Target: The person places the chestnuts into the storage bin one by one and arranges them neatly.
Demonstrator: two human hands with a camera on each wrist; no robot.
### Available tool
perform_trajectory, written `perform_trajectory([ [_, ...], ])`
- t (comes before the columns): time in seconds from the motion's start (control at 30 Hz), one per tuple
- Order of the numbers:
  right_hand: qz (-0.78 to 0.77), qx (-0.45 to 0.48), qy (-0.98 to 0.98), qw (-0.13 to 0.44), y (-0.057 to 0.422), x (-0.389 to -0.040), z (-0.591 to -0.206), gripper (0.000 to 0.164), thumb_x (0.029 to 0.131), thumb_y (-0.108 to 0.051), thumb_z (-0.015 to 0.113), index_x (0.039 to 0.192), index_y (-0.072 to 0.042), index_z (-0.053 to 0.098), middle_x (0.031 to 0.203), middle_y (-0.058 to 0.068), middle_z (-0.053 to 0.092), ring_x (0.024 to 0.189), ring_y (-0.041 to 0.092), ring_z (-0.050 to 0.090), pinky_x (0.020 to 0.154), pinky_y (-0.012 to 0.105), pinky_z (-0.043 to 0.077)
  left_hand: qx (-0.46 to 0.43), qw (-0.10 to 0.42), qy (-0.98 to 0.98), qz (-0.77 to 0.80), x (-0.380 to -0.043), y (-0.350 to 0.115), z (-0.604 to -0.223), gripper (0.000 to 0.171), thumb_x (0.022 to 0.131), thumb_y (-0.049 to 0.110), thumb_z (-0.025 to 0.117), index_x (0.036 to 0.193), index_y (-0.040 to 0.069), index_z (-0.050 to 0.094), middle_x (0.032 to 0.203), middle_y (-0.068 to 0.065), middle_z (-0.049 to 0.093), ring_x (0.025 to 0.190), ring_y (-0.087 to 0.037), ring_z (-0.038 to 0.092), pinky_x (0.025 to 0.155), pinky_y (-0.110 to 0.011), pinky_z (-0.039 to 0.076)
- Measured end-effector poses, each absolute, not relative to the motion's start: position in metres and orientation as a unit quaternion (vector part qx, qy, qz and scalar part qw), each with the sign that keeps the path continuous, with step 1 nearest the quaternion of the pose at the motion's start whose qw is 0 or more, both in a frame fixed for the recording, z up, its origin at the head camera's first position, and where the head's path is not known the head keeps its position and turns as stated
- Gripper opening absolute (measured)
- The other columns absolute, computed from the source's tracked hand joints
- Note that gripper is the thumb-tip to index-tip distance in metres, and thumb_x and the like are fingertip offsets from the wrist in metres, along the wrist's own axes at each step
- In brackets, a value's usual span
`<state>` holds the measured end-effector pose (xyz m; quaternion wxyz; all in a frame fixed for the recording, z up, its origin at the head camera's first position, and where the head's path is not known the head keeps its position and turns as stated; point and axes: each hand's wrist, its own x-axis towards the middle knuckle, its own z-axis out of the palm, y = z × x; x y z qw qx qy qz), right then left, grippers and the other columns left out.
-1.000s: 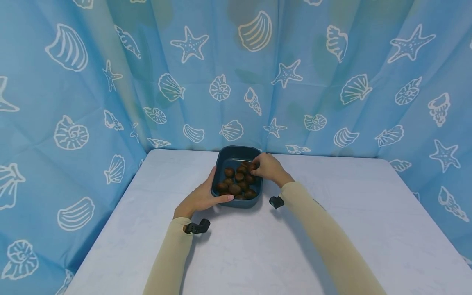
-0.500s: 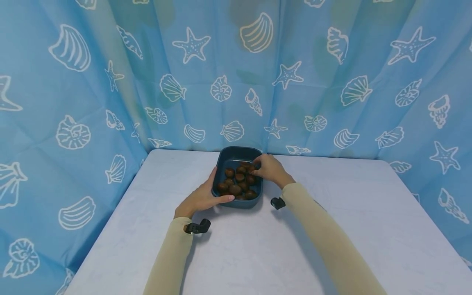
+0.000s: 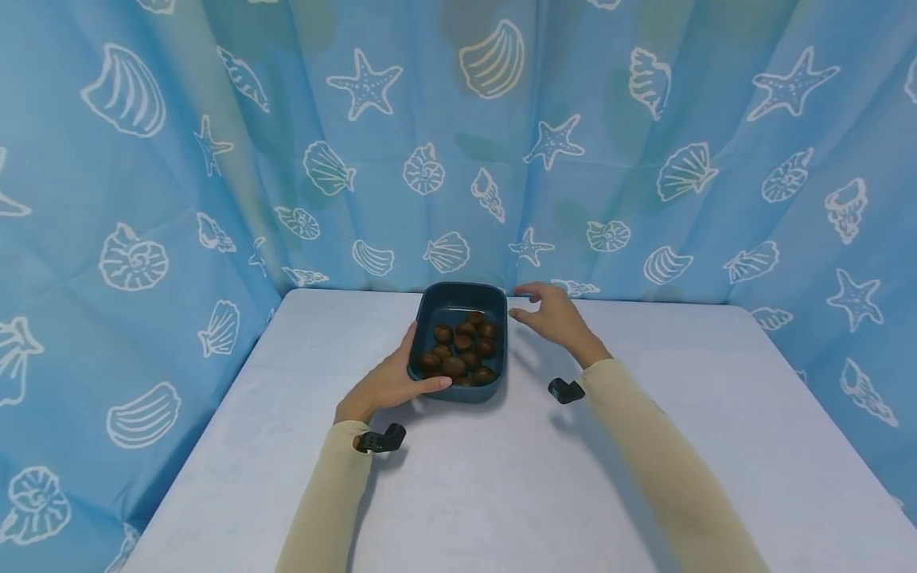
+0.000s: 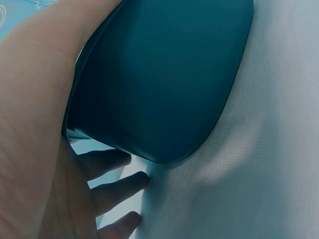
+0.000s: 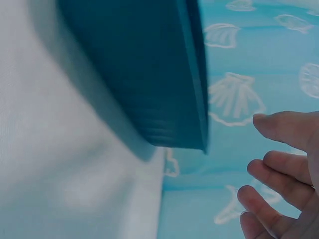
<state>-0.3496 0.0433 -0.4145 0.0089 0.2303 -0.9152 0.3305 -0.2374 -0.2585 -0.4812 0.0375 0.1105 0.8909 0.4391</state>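
Note:
A dark blue rectangular container point(image 3: 458, 296) stands near the table's far edge, with several brown chestnuts point(image 3: 463, 343) piled mostly in its nearer part. My left hand point(image 3: 392, 383) holds the container at its near left corner: the thumb lies along the near rim and the fingers reach up the left side. In the left wrist view, the fingers point(image 4: 117, 191) extend past the container's wall. Just off the far right rim, my right hand point(image 3: 555, 317) is raised with thumb and fingers apart. The right wrist view shows nothing between those fingers point(image 5: 279, 181).
A white cloth point(image 3: 680, 414) covers the table. Behind it and along the left hangs a blue curtain point(image 3: 444, 199) printed with white shells and starfish. Each wrist carries a small black camera, the left one point(image 3: 383, 438) near the table top.
The right hand has come out of the container, away from the chestnuts, and moved right and slightly back, its fingers spreading. The left hand has kept its place on the container.

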Motion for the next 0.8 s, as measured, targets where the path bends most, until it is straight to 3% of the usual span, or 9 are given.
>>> perform_trajectory([
  [0.17, 0.352, 0.215, -0.909, 0.055, 0.067, -0.335, -0.407, 0.050, 0.099, -0.030, 0.069, 0.143, -0.007, 0.061, 0.146, 0.017, 0.061, 0.131, 0.039, 0.059, 0.108, 0.059, 0.050, 0.100, 0.045, 0.896, 0.430, -0.237, -0.260, -0.483, 0.124, 0.083, 0.064, 0.078, 0.167, 0.034, -0.008, 0.175, -0.004, 0.018, 0.158, -0.034, 0.030, 0.120, -0.069, 0.031],
  [0.4, 0.378, 0.194, -0.898, 0.112, 0.093, -0.310, -0.403, 0.048, 0.100, -0.028, 0.069, 0.143, -0.008, 0.062, 0.147, 0.017, 0.060, 0.133, 0.038, 0.057, 0.112, 0.058, 0.047, 0.072, 0.068, 0.897, 0.430, -0.235, -0.265, -0.483, 0.126, 0.081, 0.069, 0.076, 0.165, 0.039, -0.012, 0.175, 0.001, 0.014, 0.160, -0.033, 0.025, 0.122, -0.067, 0.030],
  [0.8, 0.400, 0.170, -0.888, 0.152, 0.104, -0.279, -0.420, 0.047, 0.100, -0.029, 0.069, 0.140, -0.007, 0.062, 0.147, 0.018, 0.059, 0.134, 0.039, 0.055, 0.110, 0.059, 0.047, 0.065, 0.077, 0.907, 0.409, -0.237, -0.272, -0.486, 0.129, 0.079, 0.076, 0.073, 0.164, 0.038, -0.017, 0.177, -0.001, 0.004, 0.162, -0.034, 0.018, 0.124, -0.066, 0.026],
])
